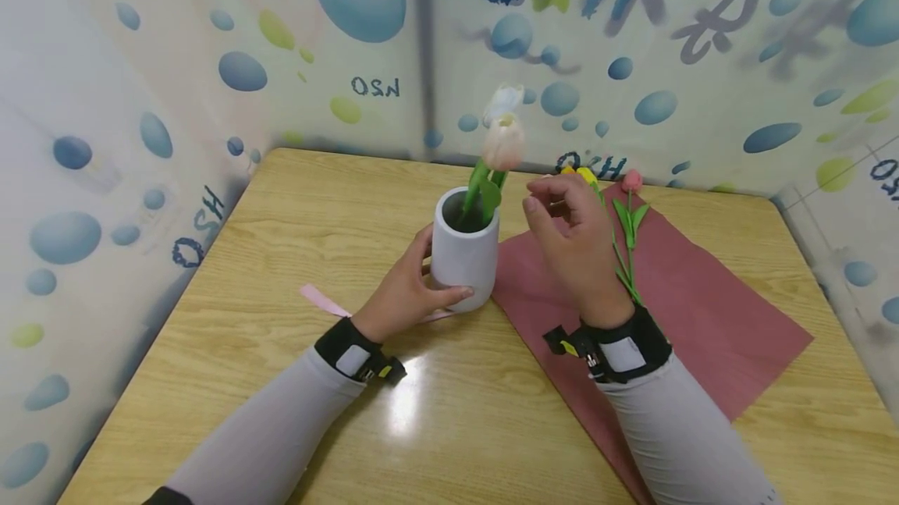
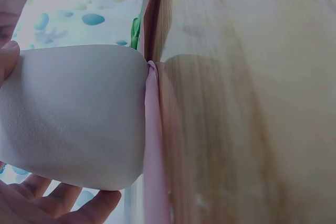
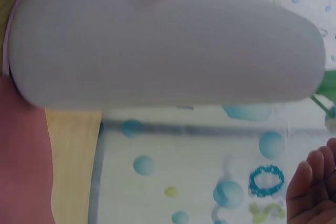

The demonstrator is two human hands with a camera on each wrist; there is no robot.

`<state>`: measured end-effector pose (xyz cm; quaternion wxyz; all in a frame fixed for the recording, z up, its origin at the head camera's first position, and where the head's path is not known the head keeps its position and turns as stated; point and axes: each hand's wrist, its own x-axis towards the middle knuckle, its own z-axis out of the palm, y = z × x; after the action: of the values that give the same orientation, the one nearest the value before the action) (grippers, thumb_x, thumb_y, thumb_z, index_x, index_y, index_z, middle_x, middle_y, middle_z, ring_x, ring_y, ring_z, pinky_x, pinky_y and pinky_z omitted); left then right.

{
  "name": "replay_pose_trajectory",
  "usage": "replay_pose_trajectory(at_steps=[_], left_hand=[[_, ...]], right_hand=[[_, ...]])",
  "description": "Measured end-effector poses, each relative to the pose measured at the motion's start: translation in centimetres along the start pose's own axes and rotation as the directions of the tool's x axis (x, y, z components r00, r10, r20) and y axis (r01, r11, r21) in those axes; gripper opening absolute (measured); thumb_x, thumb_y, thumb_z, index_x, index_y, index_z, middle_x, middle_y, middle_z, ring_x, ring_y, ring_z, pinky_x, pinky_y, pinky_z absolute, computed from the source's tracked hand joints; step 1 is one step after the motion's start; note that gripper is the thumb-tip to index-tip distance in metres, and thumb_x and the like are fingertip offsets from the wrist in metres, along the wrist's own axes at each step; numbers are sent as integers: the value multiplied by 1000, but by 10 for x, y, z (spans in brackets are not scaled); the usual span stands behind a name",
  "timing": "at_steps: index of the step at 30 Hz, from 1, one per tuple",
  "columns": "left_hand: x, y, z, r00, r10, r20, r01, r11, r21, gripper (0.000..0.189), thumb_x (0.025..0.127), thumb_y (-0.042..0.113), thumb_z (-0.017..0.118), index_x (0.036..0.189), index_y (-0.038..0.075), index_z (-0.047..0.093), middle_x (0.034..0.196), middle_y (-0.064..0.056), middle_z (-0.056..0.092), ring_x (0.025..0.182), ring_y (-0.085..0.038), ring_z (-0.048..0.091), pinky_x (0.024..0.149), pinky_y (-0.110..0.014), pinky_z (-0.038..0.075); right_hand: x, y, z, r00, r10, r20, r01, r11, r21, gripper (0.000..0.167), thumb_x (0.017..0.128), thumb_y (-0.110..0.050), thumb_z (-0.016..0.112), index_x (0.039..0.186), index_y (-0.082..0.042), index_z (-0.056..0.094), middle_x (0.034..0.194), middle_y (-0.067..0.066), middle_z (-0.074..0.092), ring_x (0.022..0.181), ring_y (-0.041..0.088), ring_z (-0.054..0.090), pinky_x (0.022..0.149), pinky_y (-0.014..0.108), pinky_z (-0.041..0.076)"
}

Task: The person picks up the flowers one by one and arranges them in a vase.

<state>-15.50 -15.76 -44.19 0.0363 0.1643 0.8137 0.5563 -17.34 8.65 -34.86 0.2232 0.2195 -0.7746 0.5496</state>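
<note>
A white vase [image 1: 465, 267] stands on the table with a pale pink tulip [image 1: 503, 144] and a white tulip [image 1: 502, 102] in it, their heads above the rim. My left hand [image 1: 406, 292] grips the lower body of the vase, thumb across the front and fingers round the far side; its fingers [image 2: 100, 206] also show on the vase in the left wrist view. To the right of the tulips hovers my right hand [image 1: 577, 251], fingers loosely bent and holding nothing. A pink ribbon [image 2: 154, 145] runs by the vase's base.
Dark pink wrapping paper [image 1: 709, 318] covers the table's right side. On it lie a pink tulip [image 1: 632, 180] and a yellow tulip [image 1: 587, 175], partly behind my right hand. A patterned wall [image 1: 295, 68] closes off the wooden table's [image 1: 232, 279] back edge.
</note>
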Motion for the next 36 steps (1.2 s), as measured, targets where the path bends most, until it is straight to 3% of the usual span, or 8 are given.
replay_pose_trajectory(at_steps=[4, 9, 13, 20, 26, 30, 32, 36], left_hand=[[0, 0, 0, 1000, 4, 1, -4, 1000, 0, 103, 81, 32, 91, 161, 36, 25, 152, 4, 49, 139, -19, 50, 115, -55, 46], [1, 1, 1, 1000, 3, 2, -3, 1000, -3, 103, 82, 31, 91, 161, 35, 25, 150, 2, 50, 139, -20, 50, 114, -55, 47], [1, 1, 1, 1000, -4, 2, 4, 1000, -4, 103, 81, 31, 91, 161, 35, 25, 149, 2, 50, 138, -19, 50, 114, -55, 47], [1, 0, 1, 1000, -6, 4, 6, 1000, -11, 103, 81, 32, 91, 160, 36, 26, 149, 3, 50, 138, -20, 50, 114, -55, 47], [1, -1, 0, 1000, -22, 9, 22, 1000, -22, 102, 82, 33, 91, 160, 38, 26, 150, 4, 50, 139, -19, 49, 115, -56, 46], [0, 0, 0, 1000, -29, 11, 30, 999, -21, 102, 82, 33, 91, 160, 39, 26, 150, 4, 50, 139, -19, 49, 115, -56, 46], [-1, 1, 0, 999, -31, 11, 32, 999, -17, 102, 82, 34, 91, 160, 39, 26, 150, 5, 49, 139, -19, 49, 115, -56, 46], [-1, 2, 0, 999, -32, 15, 32, 999, -17, 102, 82, 35, 91, 160, 39, 25, 151, 5, 48, 140, -19, 48, 115, -57, 45]], right_hand=[[-1, 8, -21, 997, -13, -79, 13, 1000, -8, 21, 100, -1, 62, 117, 10, 66, 107, 10, 66, 96, 8, 60, 82, 21, 52], [-3, 19, -49, 980, 52, -194, -54, 999, -1, 24, 102, -10, 61, 117, 9, 67, 103, -11, 64, 92, 10, 61, 77, 19, 51], [-5, 30, -69, 953, 145, -265, -132, 989, 67, 21, 102, -13, 64, 116, 0, 70, 106, -7, 70, 93, 12, 63, 77, 18, 52], [-9, 52, -91, 917, 237, -321, -269, 961, -60, 21, 101, -22, 68, 115, -8, 74, 99, -8, 71, 79, 11, 62, 69, 18, 52], [-11, 71, -100, 877, 403, -261, -447, 883, -140, 33, 104, -33, 64, 126, -9, 69, 102, -13, 63, 90, 8, 60, 74, 16, 51], [-15, 87, -104, 860, 466, -211, -503, 844, -188, 41, 104, -40, 62, 131, -10, 66, 108, -17, 62, 97, 5, 58, 78, 19, 48], [-16, 93, -106, 856, 478, -196, -513, 832, -211, 43, 103, -42, 61, 131, -10, 66, 109, -14, 62, 99, 5, 57, 80, 21, 47], [-17, 103, -115, 816, 553, -169, -577, 763, -292, 52, 103, -49, 57, 137, -9, 62, 117, -3, 62, 103, 9, 54, 84, 24, 45]])
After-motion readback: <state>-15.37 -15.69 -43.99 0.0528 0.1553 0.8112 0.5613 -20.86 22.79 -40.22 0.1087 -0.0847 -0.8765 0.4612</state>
